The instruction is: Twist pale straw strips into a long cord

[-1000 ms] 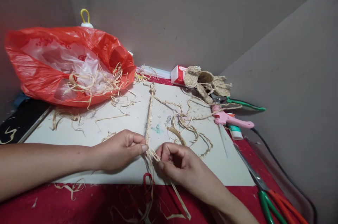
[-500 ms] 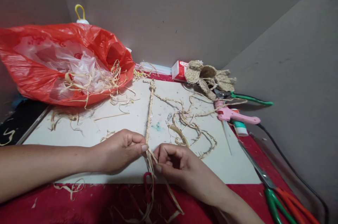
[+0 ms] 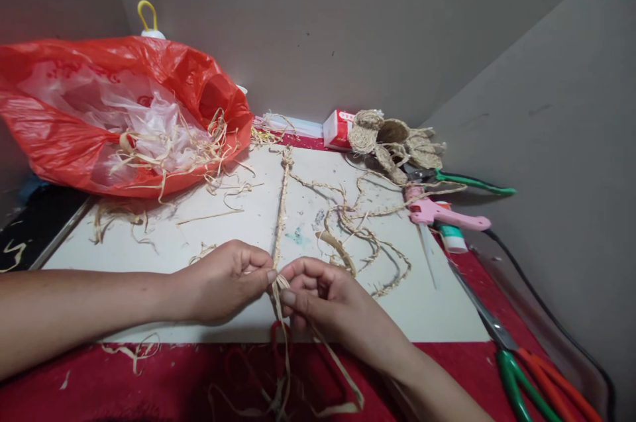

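Changed within the last second: right hand (image 3: 325, 293) drawn up and leftward, almost against left hand (image 3: 229, 283); loose strands (image 3: 281, 281), formerly pulled out toward the right, now folded short between the two. Meaning, by judgement: strand ends being worked close against the finished length, with long tails yet unworked below. Left hand: thumb and forefinger pinching the near end of a straw-coloured fibre braid (image 3: 282, 216). Right hand: thumb and forefinger pinching the folded strands just beside. Braid: lying lengthwise on a white board (image 3: 440, 319), knotted far end near the back edge; twisted cord (image 3: 322, 187) trailing from there in loose loops to the right. Red-handled scissors (image 3: 273, 336): beneath the hanging tails. Surface: covered in red cloth (image 3: 149, 392). At left: red plastic bag (image 3: 59, 137), spilling pale fibre. At right: red-and-white box (image 3: 338, 130), woven fibre pieces (image 3: 366, 132), green-handled pliers (image 3: 477, 184), pink glue gun (image 3: 437, 214), large scissors (image 3: 507, 336) with green and orange handles, black cable (image 3: 531, 294). Room: plain grey walls (image 3: 348, 24), close behind and at right.
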The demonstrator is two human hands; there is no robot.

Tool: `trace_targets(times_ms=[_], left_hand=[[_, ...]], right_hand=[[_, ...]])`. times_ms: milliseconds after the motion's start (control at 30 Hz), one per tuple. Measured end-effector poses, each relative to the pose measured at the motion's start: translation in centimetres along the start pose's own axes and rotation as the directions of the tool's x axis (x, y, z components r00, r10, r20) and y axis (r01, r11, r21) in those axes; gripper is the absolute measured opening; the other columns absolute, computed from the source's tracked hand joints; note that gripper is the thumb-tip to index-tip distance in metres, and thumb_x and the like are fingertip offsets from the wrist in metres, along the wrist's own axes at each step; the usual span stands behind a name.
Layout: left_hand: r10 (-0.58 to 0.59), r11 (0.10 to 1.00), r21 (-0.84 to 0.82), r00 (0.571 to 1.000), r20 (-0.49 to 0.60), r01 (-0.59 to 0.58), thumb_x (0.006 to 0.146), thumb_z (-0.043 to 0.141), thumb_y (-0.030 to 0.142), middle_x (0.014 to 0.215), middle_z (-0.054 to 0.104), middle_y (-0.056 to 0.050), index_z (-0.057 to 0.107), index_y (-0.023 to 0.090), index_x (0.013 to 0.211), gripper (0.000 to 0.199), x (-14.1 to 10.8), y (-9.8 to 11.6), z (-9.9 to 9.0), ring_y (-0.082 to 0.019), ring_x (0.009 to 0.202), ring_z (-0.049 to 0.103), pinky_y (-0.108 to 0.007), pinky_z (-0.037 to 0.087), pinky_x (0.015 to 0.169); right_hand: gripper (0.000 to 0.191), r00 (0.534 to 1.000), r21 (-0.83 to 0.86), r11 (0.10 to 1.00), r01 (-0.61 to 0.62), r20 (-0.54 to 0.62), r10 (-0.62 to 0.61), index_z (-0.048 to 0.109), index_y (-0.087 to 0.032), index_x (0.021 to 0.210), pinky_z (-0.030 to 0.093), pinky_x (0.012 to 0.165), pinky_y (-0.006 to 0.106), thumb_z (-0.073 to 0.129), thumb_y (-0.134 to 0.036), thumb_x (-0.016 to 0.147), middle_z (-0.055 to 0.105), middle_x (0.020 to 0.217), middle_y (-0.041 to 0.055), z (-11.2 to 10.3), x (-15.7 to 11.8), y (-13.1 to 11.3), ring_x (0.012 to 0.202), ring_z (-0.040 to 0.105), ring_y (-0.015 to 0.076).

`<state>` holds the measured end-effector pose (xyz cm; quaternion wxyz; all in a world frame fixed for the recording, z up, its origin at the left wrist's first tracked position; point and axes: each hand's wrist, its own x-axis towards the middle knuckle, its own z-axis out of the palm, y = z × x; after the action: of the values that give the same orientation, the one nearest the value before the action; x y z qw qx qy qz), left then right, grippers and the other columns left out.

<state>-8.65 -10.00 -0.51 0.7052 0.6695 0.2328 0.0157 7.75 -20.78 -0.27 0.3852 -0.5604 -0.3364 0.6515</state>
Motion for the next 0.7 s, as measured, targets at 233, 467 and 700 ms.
trace_targets(times_ms=[233,467,700], left_hand=[[0.016,1.000,0.003,1.000,0.004,-0.016,0.087,0.045,0.032,0.055,0.029,0.008,0.046,0.016,0.062,0.030,0.0,0.1,0.1,-0.007,0.053,0.023,-0.021,0.020,0.048],[0.058,0.990,0.128,0.998,0.026,-0.061,0.089,0.042,0.033,0.058,0.033,0.006,0.047,0.015,0.065,0.030,0.0,0.0,-0.1,-0.007,0.056,0.030,-0.018,0.027,0.051],[0.140,0.922,0.365,0.990,-0.012,-0.126,0.087,0.042,0.026,0.054,0.029,0.007,0.039,0.016,0.058,0.031,0.0,0.0,-0.3,-0.006,0.052,0.027,-0.018,0.024,0.048]], right_hand=[[0.039,0.995,-0.284,0.954,0.095,0.062,-0.080,0.050,-0.017,0.066,0.023,0.044,0.021,0.046,-0.047,0.091,0.039,0.053,-0.0057,0.2,-0.1,0.1,0.047,0.030,0.0074],[0.033,0.977,-0.552,0.821,0.144,-0.053,-0.207,0.039,-0.020,0.066,0.029,0.048,0.021,0.036,-0.035,0.095,0.040,0.057,-0.0051,1.5,-0.4,0.9,0.052,0.036,0.0092],[0.035,1.000,-0.197,0.980,0.002,0.008,0.000,0.043,-0.020,0.065,0.023,0.034,0.018,0.039,-0.043,0.092,0.040,0.046,-0.0070,1.2,0.0,0.4,0.034,0.032,0.0067]])
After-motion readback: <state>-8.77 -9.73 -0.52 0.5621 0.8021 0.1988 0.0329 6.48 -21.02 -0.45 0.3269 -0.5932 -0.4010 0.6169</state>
